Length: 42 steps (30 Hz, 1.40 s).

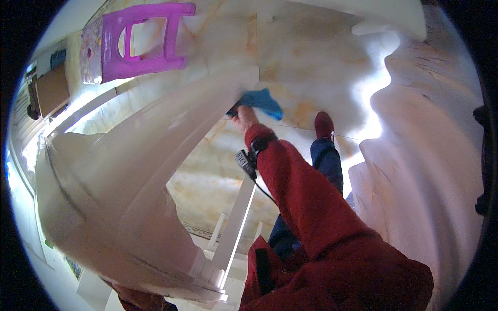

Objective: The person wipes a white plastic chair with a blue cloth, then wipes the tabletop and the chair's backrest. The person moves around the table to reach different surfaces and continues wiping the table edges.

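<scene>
My right hand (244, 118) reaches forward from a red sleeve and grips a blurred blue item (264, 102) that looks like cloth. A darker part of it shows beside the fingers. Just left of the hand is the narrow end of a long, pale, creased sheet (128, 167); whether the hand touches it I cannot tell. This sheet widens towards the lower left and hides what is under it. My left hand is out of view; a dark red sleeve (136, 298) shows at the bottom left, below the sheet's edge.
A purple plastic stool (107, 54) lies tipped on the marbled floor (295, 70). Pale, folded curtain-like fabric (412, 167) fills the right side. A white frame (233, 229) stands below the sheet. A brown box (54, 91) is at far left. A cable hangs from my wrist device (246, 161).
</scene>
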Available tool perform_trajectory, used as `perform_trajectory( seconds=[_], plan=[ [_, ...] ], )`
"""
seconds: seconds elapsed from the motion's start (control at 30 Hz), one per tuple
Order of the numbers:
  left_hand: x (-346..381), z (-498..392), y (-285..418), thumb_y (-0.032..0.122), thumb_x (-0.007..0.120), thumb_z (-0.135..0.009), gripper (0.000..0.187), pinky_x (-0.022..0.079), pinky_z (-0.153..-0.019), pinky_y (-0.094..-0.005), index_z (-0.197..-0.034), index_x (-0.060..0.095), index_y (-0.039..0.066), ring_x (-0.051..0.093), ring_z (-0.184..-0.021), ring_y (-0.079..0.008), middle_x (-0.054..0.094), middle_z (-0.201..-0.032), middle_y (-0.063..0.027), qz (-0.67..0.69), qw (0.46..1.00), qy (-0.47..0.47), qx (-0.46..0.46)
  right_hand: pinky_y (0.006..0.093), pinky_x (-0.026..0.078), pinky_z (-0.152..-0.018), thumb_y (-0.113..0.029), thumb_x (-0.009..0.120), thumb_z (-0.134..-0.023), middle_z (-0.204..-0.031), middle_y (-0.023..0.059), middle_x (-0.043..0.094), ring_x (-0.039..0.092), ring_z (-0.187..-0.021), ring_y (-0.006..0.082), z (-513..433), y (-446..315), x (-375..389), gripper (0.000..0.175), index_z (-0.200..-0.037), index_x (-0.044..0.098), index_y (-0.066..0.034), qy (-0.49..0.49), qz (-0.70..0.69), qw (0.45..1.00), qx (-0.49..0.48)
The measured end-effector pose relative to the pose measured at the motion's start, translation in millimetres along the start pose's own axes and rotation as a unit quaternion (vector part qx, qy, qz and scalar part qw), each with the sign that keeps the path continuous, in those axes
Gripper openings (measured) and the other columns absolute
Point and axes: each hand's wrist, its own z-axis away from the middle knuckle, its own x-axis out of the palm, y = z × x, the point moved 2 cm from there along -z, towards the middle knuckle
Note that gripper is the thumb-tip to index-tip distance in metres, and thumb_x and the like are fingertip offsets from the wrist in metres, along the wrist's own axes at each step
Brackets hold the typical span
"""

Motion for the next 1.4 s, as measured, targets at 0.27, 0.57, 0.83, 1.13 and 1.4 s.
perform_trajectory(
  seconds=[0.27,0.57,0.83,1.13,1.4],
  plan=[
    [25,1,11,0.034,0.021,-0.100,0.056,0.013,-0.111,-0.0457,-0.142,0.018,-0.003,0.017,-0.137,-0.0374,0.019,-0.147,-0.0238,-0.297,0.881,-0.044,0.366,0.0397,0.052,-0.087,0.002,0.049,-0.088,-0.120,0.0116,0.054,0.056,-0.107,0.0262,137,20,66,0.030,-0.118,0.050,-0.0058,-0.193,0.076,0.978,0.004],
    [46,-8,-2,0.043,0.030,-0.097,0.060,0.014,-0.110,-0.0471,-0.141,0.028,0.002,0.020,-0.135,-0.0388,0.023,-0.145,-0.0251,-0.292,0.866,0.063,0.400,0.0405,0.037,-0.101,-0.011,0.049,-0.087,-0.127,0.0215,0.049,0.046,-0.119,0.0362,315,-6,100,0.046,-0.131,0.038,-0.0003,-0.229,0.573,0.724,-0.309],
    [53,-33,-4,0.055,0.027,-0.093,0.072,0.012,-0.110,-0.0502,-0.141,0.025,0.001,0.016,-0.135,-0.0445,0.020,-0.145,-0.0281,-0.265,0.887,0.080,0.370,0.0474,0.048,-0.074,-0.013,0.054,-0.073,-0.087,0.0211,0.063,0.060,-0.081,0.0403,346,48,76,0.020,-0.087,0.063,-0.0011,-0.250,0.771,0.359,-0.463],
    [28,11,-45,0.040,0.051,-0.090,0.073,0.020,-0.107,-0.0552,-0.139,0.021,-0.006,0.016,-0.131,-0.0525,0.020,-0.142,-0.0329,-0.329,0.785,-0.017,0.525,0.0452,0.048,-0.081,-0.015,0.056,-0.071,-0.094,0.0195,0.065,0.061,-0.088,0.0385,387,168,-66,0.027,-0.090,0.068,-0.0017,-0.412,0.865,0.101,-0.267],
    [-81,167,-163,0.029,0.045,-0.094,0.062,0.017,-0.110,-0.0509,-0.140,0.021,-0.005,0.011,-0.136,-0.0462,0.013,-0.147,-0.0284,-0.308,0.803,-0.189,0.474,0.0477,0.049,-0.071,-0.015,0.053,-0.070,-0.081,0.0289,0.062,0.061,-0.077,0.0415,449,170,-62,0.027,-0.077,0.064,0.0080,-0.341,0.779,0.442,-0.286]
  ],
)
